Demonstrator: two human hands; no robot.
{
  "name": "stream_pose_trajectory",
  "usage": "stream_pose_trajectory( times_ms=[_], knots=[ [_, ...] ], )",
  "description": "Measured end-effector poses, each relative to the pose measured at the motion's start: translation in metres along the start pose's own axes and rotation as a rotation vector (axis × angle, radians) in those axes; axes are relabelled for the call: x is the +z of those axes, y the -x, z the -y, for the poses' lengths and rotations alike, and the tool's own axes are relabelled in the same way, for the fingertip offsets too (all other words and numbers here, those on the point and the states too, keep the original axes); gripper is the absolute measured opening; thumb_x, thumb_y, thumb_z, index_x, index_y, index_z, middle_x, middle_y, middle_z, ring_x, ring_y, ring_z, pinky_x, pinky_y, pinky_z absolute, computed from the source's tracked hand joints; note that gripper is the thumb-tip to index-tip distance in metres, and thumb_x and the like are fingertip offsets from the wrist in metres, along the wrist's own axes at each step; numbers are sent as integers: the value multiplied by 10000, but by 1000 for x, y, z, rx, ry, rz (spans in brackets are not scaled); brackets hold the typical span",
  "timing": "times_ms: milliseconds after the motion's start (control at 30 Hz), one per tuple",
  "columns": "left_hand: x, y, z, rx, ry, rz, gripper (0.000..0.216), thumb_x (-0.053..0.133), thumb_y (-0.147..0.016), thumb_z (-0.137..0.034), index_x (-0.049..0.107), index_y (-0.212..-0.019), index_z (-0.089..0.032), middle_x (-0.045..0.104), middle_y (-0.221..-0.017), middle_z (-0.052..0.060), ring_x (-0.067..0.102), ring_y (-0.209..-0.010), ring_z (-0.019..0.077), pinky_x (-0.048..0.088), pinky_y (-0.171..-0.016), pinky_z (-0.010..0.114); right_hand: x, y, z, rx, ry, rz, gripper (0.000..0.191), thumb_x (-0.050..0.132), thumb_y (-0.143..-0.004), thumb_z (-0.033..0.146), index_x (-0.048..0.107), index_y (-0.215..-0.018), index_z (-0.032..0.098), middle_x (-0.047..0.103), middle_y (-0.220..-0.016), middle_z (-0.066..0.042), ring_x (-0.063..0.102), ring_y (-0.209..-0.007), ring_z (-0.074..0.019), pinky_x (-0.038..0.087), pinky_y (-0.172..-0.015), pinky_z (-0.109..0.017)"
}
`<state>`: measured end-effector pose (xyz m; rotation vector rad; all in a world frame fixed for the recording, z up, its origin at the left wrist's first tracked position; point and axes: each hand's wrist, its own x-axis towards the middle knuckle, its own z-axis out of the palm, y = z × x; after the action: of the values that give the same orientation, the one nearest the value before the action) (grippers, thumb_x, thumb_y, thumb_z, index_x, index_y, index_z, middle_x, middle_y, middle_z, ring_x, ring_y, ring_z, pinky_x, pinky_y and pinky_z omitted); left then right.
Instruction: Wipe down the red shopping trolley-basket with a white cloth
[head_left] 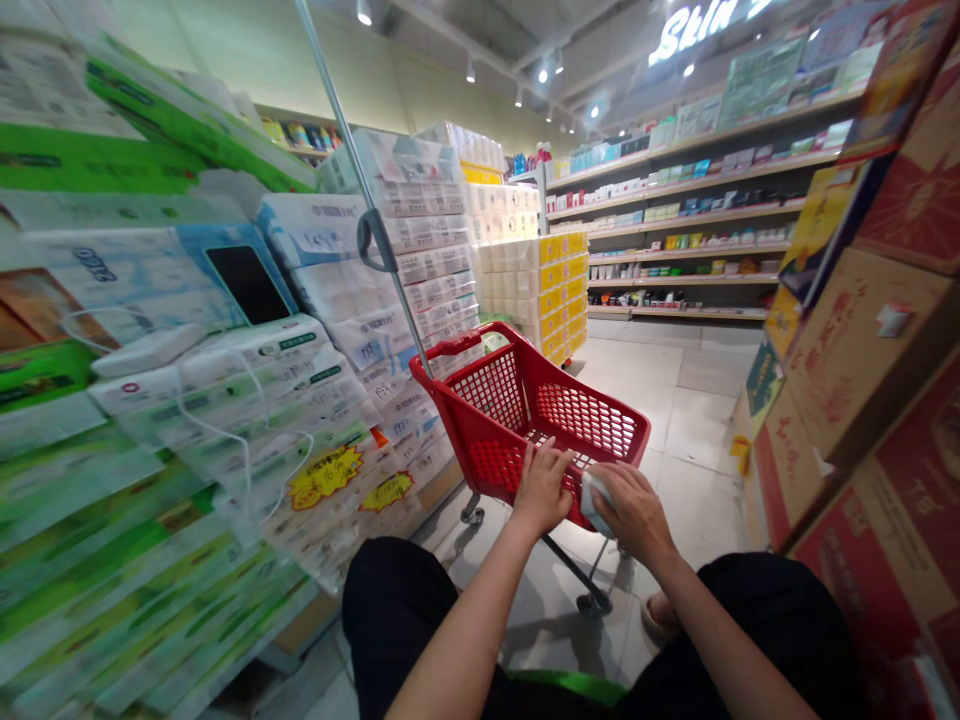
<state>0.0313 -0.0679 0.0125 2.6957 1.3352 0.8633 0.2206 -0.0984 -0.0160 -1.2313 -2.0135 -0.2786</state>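
Observation:
A red plastic shopping cart (480, 455) with lattice sides stands in front of my knees. At its near side wall, my left hand (541, 488) lies with the fingers stretched out and apart, over the upper edge, holding nothing. A little to the right, my right hand (637, 508) is closed on a white wad, a cloth or tissue (594, 500), against the same side of the cart. The cart's basket shows no goods where I can see into it. A metal pole (337, 110) with a grey loop rises from the handle end.
Stacked tissue packs (420, 230) line the left, with a black-screened phone (246, 284), a white power bank (150, 350) and cables on top. Cardboard boxes (862, 350) rise close on the right. Beyond the tiled aisle (645, 370) are product shelves (690, 215).

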Motion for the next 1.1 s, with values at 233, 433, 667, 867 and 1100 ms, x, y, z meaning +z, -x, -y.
stream_pose_trajectory(
  times_ms=[233,433,667,867,1100],
  knots=[
    [4,-4,-4,-58,80,-53,214,584,-846,-318,602,-1048,-247,586,-1144,50,329,-1395,249,52,-1220,538,10,11,-31,266,-182,-96,341,385,-949,376,696,-1044,275,533,-1356,-32,358,-1338,-264,285,-1113,-505],
    [12,-8,-4,-103,45,-117,308,522,-909,-523,576,-969,-227,579,-1122,62,368,-1350,254,70,-1208,560,13,-6,-66,476,-168,-215,305,479,-890,402,731,-1007,278,540,-1161,-75,469,-1162,-272,338,-1040,-508],
    [14,-6,-1,-96,-32,-136,286,504,-923,-502,559,-967,-225,585,-1111,68,373,-1338,254,114,-1205,554,9,2,-9,380,-101,-150,261,459,-922,356,702,-982,282,543,-1046,-69,476,-1064,-257,366,-1002,-478],
    [5,0,8,-94,-55,-147,233,520,-919,-457,556,-933,-227,587,-1104,63,370,-1341,247,124,-1206,536,5,7,26,278,-123,-99,288,571,-882,490,678,-1061,290,571,-1055,-82,478,-1070,-278,427,-957,-451],
    [-1,0,24,-108,-61,-123,219,555,-902,-452,556,-901,-233,589,-1051,44,401,-1307,244,118,-1200,546,3,-3,-33,165,-337,-25,275,515,-923,407,698,-1107,315,658,-1088,-54,587,-1050,-238,477,-924,-422]
  ],
)
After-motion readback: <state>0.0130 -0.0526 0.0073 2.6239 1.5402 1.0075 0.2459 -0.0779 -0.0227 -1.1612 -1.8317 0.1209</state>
